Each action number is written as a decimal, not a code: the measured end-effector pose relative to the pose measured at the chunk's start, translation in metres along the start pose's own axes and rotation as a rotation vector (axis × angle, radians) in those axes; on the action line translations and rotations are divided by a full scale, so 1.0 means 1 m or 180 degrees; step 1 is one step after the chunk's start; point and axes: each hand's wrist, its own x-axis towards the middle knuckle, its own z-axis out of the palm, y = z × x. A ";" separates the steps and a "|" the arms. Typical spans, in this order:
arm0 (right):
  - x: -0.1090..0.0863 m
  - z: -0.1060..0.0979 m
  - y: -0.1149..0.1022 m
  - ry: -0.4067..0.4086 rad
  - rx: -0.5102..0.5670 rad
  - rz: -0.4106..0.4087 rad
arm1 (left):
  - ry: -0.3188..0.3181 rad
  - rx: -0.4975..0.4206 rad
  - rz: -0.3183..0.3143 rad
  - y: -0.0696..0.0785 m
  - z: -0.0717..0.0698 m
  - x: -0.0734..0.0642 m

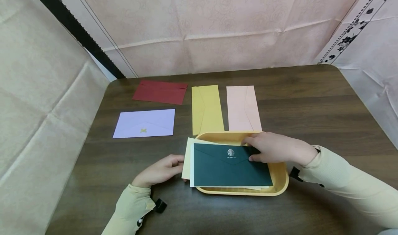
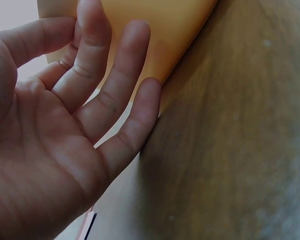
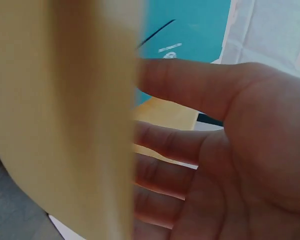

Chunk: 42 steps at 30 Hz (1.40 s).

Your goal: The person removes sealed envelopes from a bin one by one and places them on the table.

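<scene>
A dark green envelope (image 1: 230,169) with a small white emblem lies over the yellow tray (image 1: 281,179), sticking out past its left side. Beneath it, a cream envelope (image 1: 187,160) shows along the left and top. At that cream edge my left hand (image 1: 160,169) pinches with thumb and index finger, its other fingers loosely bent beside the tray in the left wrist view. My right hand (image 1: 276,147) reaches over the tray's far right side and grips the green envelope's upper right part, thumb (image 3: 190,82) on its face. The tray wall hides the fingertips in the right wrist view.
Beyond the tray, a yellow envelope (image 1: 207,109) and a pale pink envelope (image 1: 243,109) lie upright side by side. To the left are a red envelope (image 1: 160,92) and a lavender envelope (image 1: 144,124) with a gold motif. Pale cloth (image 1: 202,28) hangs behind the wooden table (image 1: 311,100).
</scene>
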 end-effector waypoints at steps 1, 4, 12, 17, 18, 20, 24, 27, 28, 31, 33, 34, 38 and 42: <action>0.001 0.000 0.000 -0.0009 -0.0010 -0.0001 | -0.0001 -0.0002 -0.0006 0.000 0.000 0.000; 0.002 0.002 0.002 -0.0020 -0.0048 -0.0014 | 0.0002 0.0005 -0.0012 0.001 0.000 0.000; 0.003 0.005 0.001 0.0019 -0.0124 -0.0026 | 0.0019 0.0027 -0.0045 0.001 0.000 -0.001; 0.004 0.005 -0.001 -0.0002 -0.0224 0.0029 | 0.0011 0.0018 -0.0030 0.000 0.000 -0.001; 0.004 0.005 -0.002 -0.0002 -0.0257 0.0039 | 0.0013 0.0017 -0.0027 0.000 0.000 -0.001; 0.004 0.006 -0.003 0.0005 -0.0323 0.0044 | 0.0018 0.0006 -0.0024 -0.001 0.000 -0.001; 0.003 0.005 -0.004 0.0031 -0.0382 0.0021 | 0.0023 -0.0009 -0.0019 0.000 0.000 -0.001; 0.003 0.005 -0.006 0.0039 -0.0386 0.0001 | 0.0027 0.0006 -0.0024 0.001 0.001 -0.001; 0.003 0.005 -0.007 0.0040 -0.0387 -0.0003 | 0.0031 0.0005 -0.0032 0.001 0.001 -0.001; 0.003 0.004 -0.009 0.0031 -0.0387 -0.0007 | 0.0039 0.0003 -0.0048 0.002 0.001 -0.002; 0.003 0.003 -0.010 0.0020 -0.0393 -0.0001 | 0.0041 -0.0006 -0.0054 0.002 0.001 -0.002; 0.003 0.003 -0.010 0.0019 -0.0400 0.0001 | 0.0040 -0.0005 -0.0053 0.002 0.001 -0.002; 0.002 0.002 -0.012 0.0017 -0.0426 0.0011 | 0.0038 0.0005 -0.0045 0.002 0.001 -0.002; 0.002 0.002 -0.013 0.0017 -0.0453 0.0026 | 0.0041 0.0012 -0.0053 0.002 0.001 -0.002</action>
